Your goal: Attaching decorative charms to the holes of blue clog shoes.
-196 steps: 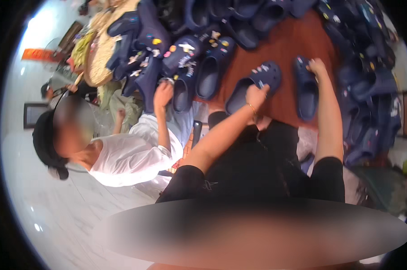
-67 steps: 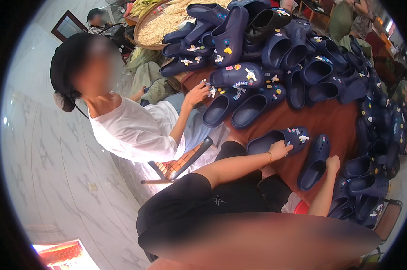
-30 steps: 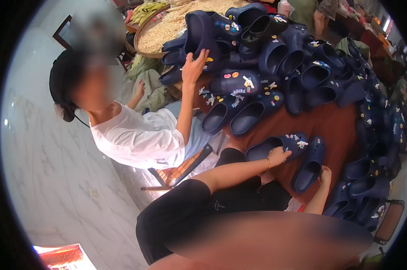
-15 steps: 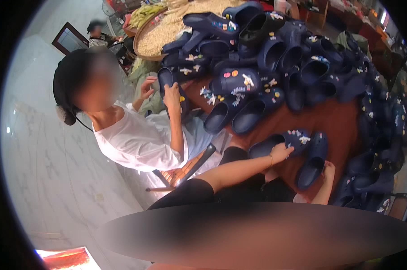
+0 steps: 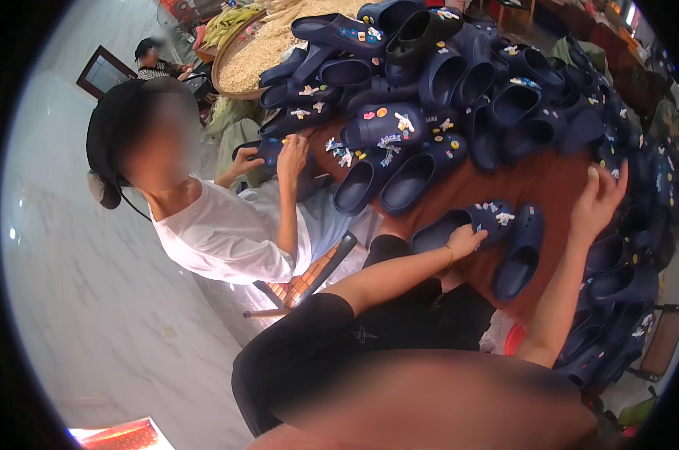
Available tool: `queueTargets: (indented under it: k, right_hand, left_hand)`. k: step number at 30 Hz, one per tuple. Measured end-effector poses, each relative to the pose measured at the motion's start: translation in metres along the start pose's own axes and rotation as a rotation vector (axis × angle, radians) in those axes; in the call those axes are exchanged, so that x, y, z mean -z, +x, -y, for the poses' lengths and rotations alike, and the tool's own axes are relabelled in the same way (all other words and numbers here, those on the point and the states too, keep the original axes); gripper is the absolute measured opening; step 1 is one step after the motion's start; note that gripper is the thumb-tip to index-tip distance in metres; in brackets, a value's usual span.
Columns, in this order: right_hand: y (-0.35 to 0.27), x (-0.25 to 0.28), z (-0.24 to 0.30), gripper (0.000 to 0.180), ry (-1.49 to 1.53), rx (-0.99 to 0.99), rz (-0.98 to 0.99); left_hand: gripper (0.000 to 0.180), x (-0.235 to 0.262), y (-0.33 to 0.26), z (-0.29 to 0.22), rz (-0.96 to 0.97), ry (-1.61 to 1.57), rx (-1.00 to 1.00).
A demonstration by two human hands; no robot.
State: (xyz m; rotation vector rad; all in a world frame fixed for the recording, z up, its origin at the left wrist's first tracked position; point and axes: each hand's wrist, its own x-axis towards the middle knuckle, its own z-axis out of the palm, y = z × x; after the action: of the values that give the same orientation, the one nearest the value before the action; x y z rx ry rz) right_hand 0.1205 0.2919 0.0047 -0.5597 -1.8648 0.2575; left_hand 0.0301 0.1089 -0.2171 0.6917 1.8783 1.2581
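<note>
My left hand (image 5: pixel 465 242) is closed on the near side of a navy clog (image 5: pixel 437 229) that lies on the brown-red table cover (image 5: pixel 557 187). White and coloured charms dot the toe of this clog. Right beside it, a second navy clog (image 5: pixel 517 271) points away from me, with one small charm showing near its toe and most of its holes bare. Raised at the right, my right hand (image 5: pixel 597 201) has its fingers apart and nothing visible in them. It is nearest to the heap of decorated navy clogs (image 5: pixel 516 101) along the table's right side.
Across to the left, a seated person in a white shirt (image 5: pixel 204 232) handles another navy clog (image 5: pixel 267 152). Behind the heap stands a round basket (image 5: pixel 238 71) of pale pieces. A chair (image 5: pixel 658 341) is at the far right, and a pair of charmed clogs (image 5: pixel 411 184) lies ahead.
My right hand has left the side of the second clog and risen away to the right, its fingers spreading. The left hand stays on its clog. The other person's hands have shifted.
</note>
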Motion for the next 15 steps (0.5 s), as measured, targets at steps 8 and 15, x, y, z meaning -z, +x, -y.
queueTargets:
  k: [8, 15]
  right_hand:
    - [0.036, -0.058, 0.070, 0.060, 0.143, 0.383, 0.196]
    - [0.016, -0.067, -0.005, 0.070, -0.257, 0.075, 0.405]
  left_hand:
    - [0.037, -0.001, -0.001, -0.002, -0.092, -0.028, -0.011]
    - [0.042, -0.002, -0.001, -0.001, -0.102, 0.004, -0.104]
